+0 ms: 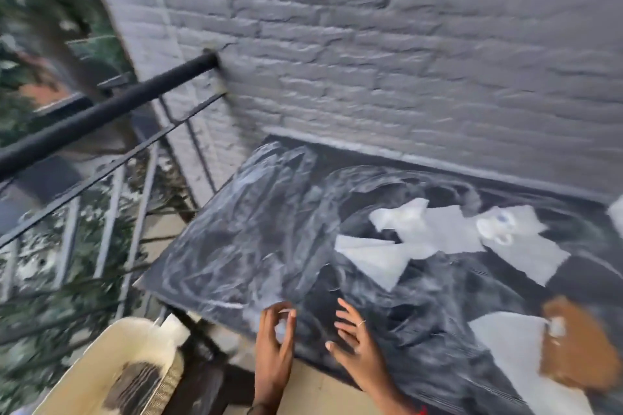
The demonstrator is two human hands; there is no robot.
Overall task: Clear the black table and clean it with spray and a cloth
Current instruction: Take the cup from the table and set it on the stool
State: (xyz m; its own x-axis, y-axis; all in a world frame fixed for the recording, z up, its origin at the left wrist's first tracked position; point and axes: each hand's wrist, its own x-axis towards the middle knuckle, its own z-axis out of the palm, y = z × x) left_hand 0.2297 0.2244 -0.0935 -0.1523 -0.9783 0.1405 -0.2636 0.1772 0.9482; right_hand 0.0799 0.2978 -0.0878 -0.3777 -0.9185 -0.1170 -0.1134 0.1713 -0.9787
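Note:
The black table (256, 239) stands against a grey brick wall, its top streaked with whitish smears. Several white paper towels (414, 239) lie spread across its middle and right side. One more white sheet (505, 344) lies at the near right beside a brown object (573, 350), which is blurred. My left hand (274, 344) hovers over the table's near edge with curled fingers pinching a small white scrap (280, 327). My right hand (357, 344) is beside it over the table, with its fingers spread and nothing in it.
A black metal railing (101, 114) runs along the left, with greenery behind it. A cream-coloured tub (111, 364) sits low at the bottom left, next to the table's corner. The brick wall (371, 44) closes off the table's far side.

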